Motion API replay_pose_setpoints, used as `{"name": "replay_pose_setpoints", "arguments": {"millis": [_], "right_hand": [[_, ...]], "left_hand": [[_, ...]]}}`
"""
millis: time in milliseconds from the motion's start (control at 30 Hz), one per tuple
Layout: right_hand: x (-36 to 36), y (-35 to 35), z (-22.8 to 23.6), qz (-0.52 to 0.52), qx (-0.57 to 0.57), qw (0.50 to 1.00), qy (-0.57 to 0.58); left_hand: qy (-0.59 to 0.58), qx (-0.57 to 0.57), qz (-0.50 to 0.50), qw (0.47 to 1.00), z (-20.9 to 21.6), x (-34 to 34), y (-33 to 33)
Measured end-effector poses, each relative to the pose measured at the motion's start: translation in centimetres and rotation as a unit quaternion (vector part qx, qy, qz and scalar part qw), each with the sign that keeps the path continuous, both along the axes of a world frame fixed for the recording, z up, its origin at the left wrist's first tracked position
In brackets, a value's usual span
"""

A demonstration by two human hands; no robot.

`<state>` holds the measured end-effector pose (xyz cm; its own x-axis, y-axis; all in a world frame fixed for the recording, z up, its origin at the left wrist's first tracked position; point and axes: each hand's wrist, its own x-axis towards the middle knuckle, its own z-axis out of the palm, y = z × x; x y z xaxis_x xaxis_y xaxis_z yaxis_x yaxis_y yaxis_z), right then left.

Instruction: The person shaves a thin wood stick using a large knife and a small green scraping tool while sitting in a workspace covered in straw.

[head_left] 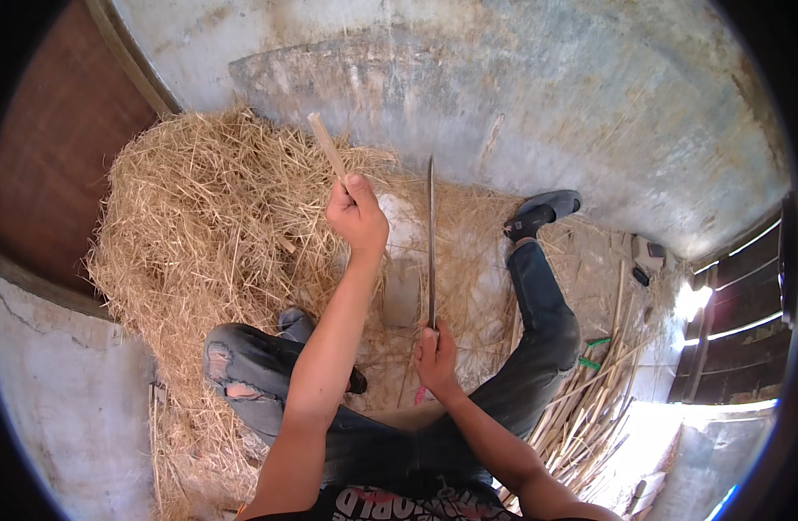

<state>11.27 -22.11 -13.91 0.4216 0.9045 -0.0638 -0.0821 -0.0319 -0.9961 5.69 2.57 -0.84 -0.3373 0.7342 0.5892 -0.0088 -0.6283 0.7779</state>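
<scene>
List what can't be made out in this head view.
- Left foot: mostly hidden behind the left forearm.
- Long blade: its handle is covered by the right hand.
- Wooden strip: lower end hidden inside the left hand.
- Small items on the floor: too small to identify.
- Stick pile: lower part washed out by glare.

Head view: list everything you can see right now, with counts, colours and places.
straw pile: one, golden yellow, left on the floor against the wall
bamboo strip: one, tan, held up over the straw
long blade: one, dark metal, upright at centre
cut sticks: a bundle, pale tan, floor at right
wall: grey concrete, top
shoe: one seen clearly, grey and black, right foot by the wall
jeans: dark blue, torn at the left knee
left hand: grips the strip
right hand: grips the blade's handle
</scene>
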Motion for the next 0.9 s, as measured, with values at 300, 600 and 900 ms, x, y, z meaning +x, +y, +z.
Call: {"name": "replay_pose_setpoints", "arguments": {"millis": [300, 600, 900], "right_hand": [[2.9, -0.6, -4.1, 0.070, -0.260, 0.956, 0.115], [2.2, -2.0, -9.8, 0.055, -0.079, 0.992, -0.084], [2.5, -1.5, -7.3, 0.046, -0.203, 0.976, 0.063]], "left_hand": [[-0.021, 0.010, 0.020, 1.000, 0.4, 0.1, 0.5], [-0.017, -0.011, 0.025, 0.999, 0.3, 1.4, 0.9], [-0.047, -0.044, 0.032, 0.997, 0.8, -1.2, 0.4]]}}
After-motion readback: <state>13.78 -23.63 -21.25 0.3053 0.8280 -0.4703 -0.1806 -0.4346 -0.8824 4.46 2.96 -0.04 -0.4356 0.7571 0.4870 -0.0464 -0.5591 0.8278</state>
